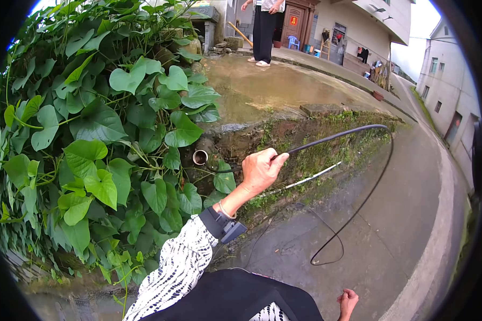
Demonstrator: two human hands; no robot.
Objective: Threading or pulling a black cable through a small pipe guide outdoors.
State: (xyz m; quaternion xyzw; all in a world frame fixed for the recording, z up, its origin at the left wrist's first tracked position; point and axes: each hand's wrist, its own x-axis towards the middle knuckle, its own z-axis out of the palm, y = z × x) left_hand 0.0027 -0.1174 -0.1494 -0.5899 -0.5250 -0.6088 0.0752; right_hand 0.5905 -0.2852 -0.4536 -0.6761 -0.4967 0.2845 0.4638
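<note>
My left hand [261, 168] is closed around a black cable or thin hose [337, 133] beside the mossy wall. On one side the black line runs from my fist towards dark foliage near a pipe's open end [200, 157]; whether it enters an opening there is hidden. On the other side it arcs out over the wall and drops in a loop to the wet pavement. Low at the right, away from the line, my right hand [348, 299] hangs with its fingers curled; nothing is seen in it.
Broad-leaved vines [92, 160] cover the left side. A thin white pipe [313, 176] runs along the foot of the mossy wall [325, 124]. Another person [264, 36] stands on the wet concrete ledge [257, 84] above. The road [405, 208] curves along the right.
</note>
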